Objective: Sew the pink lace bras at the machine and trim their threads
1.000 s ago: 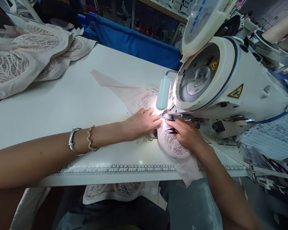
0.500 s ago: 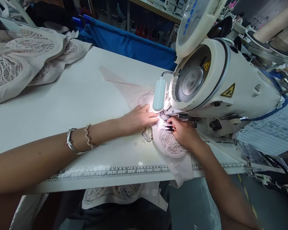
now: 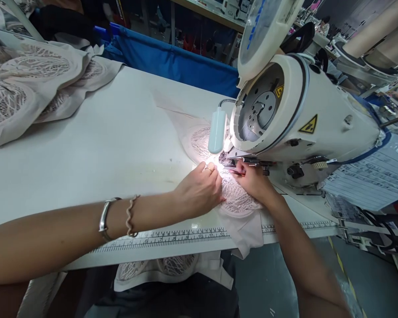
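A pale pink lace garment piece (image 3: pixel 199 137) lies on the white table under the head of a white sewing machine (image 3: pixel 298 119). My left hand (image 3: pixel 200 190) rests on the lace just left of the needle area, fingers curled and pressing the fabric down. My right hand (image 3: pixel 255 183) lies on the lace to the right of the needle, fingers closed on the fabric with a small dark tool at the fingertips. A small lamp (image 3: pixel 216 131) lights the spot between both hands.
A pile of similar lace pieces (image 3: pixel 26 88) lies at the far left of the table (image 3: pixel 102 145). A printed ruler (image 3: pixel 162 238) runs along the table's front edge. More lace pieces (image 3: pixel 159 267) sit in my lap. A blue cloth bin (image 3: pixel 172 62) stands behind the table.
My left hand has drawn back toward me and curled over the lace. The garment has shifted further away under the machine head. My right hand stays by the needle.
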Motion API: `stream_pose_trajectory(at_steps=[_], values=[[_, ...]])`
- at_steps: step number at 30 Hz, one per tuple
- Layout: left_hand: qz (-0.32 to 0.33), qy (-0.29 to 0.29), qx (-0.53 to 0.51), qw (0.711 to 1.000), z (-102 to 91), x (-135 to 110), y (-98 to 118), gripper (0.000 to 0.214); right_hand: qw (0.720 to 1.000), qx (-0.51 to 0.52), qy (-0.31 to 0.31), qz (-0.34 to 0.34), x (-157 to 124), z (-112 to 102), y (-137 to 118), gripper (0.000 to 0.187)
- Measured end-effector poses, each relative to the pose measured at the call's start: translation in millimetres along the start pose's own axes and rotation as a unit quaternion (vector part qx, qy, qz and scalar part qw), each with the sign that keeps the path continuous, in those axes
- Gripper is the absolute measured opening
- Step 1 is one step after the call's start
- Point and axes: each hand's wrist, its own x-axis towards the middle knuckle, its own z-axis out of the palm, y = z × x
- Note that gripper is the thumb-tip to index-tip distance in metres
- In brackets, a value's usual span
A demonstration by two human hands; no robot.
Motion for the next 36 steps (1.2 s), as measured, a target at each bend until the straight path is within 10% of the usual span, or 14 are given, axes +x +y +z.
stream_pose_trajectory(at_steps=[12,36], values=[[0.031,0.002,0.041,0.999,11.1,-10.5,-3.7,0.046,0.986,-0.060,-0.002,-0.158,-18.8,-5.1,-0.4,0.068],[0.061,-0.018,-0.178,0.982,6.7,2.5,-79.3,0.038,0.980,-0.064,0.054,-0.181,-18.0,5.7,-7.0,0.045]])
